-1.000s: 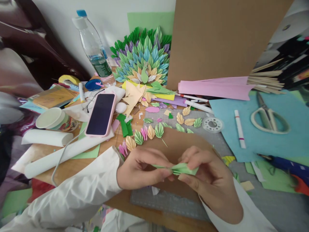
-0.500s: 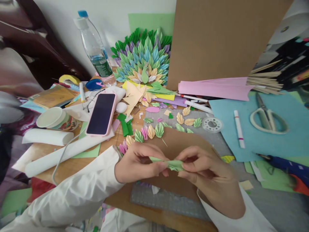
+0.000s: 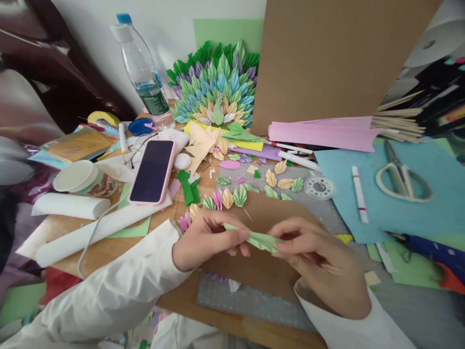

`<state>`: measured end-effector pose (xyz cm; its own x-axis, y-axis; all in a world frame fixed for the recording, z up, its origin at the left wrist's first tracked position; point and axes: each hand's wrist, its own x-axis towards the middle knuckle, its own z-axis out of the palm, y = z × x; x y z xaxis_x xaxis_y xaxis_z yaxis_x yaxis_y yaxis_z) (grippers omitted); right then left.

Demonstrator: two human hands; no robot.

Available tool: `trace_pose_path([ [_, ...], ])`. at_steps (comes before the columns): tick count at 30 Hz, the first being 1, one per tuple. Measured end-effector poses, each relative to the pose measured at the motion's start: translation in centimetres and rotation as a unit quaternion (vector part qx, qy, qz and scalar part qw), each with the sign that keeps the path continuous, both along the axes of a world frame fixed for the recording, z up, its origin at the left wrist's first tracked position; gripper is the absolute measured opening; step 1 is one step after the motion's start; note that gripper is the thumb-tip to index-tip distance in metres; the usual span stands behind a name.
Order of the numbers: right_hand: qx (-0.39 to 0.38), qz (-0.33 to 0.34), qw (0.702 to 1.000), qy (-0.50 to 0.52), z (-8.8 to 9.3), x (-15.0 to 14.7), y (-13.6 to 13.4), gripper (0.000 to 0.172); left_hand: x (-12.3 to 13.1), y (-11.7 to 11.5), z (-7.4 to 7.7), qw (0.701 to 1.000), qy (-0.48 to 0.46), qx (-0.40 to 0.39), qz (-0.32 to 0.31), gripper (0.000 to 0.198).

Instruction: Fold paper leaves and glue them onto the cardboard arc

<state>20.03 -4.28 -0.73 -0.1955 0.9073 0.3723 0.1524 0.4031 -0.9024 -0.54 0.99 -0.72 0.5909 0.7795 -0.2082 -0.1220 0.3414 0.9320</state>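
Between both hands is a folded piece of light green paper (image 3: 262, 242), pleated along its length and held above a brown cardboard sheet (image 3: 250, 274). My left hand (image 3: 210, 240) pinches its left part between thumb and fingers. At the right end, my right hand (image 3: 316, 257) grips it with thumb and fingertips. Just beyond the hands, small pleated paper leaves line the cardboard's far edge, among them a green leaf (image 3: 240, 196), an orange leaf (image 3: 227, 198) and a pink leaf (image 3: 217, 199).
A phone (image 3: 152, 172) and paper rolls (image 3: 98, 232) lie at left; bottles (image 3: 147, 87) stand behind. A paper peacock (image 3: 218, 87) leans at the back beside a tall cardboard panel (image 3: 334, 58). Scissors (image 3: 403, 179), a marker (image 3: 359, 194) and a blue glue gun (image 3: 428, 249) are at right.
The right hand has shifted slightly down and right, and more of the green paper shows between the hands. Both hands still hold it.
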Motion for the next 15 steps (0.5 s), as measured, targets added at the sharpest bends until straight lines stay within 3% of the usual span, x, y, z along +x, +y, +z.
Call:
trace_pose_path([
  [3,-0.025,0.019,1.000,0.000,-0.1,0.2,0.0,0.020,0.0,0.0,0.0,1.000,-0.006,0.009,0.004,0.017],
  [9,-0.108,0.027,0.987,0.115,-0.9,-0.4,-0.5,0.017,0.2,-0.2,0.3,0.997,0.010,0.074,0.011,0.019],
  [15,-0.096,-0.051,0.983,0.149,-0.9,-1.3,-1.0,0.018,0.3,-0.3,0.5,0.993,0.014,0.121,-0.009,0.013],
])
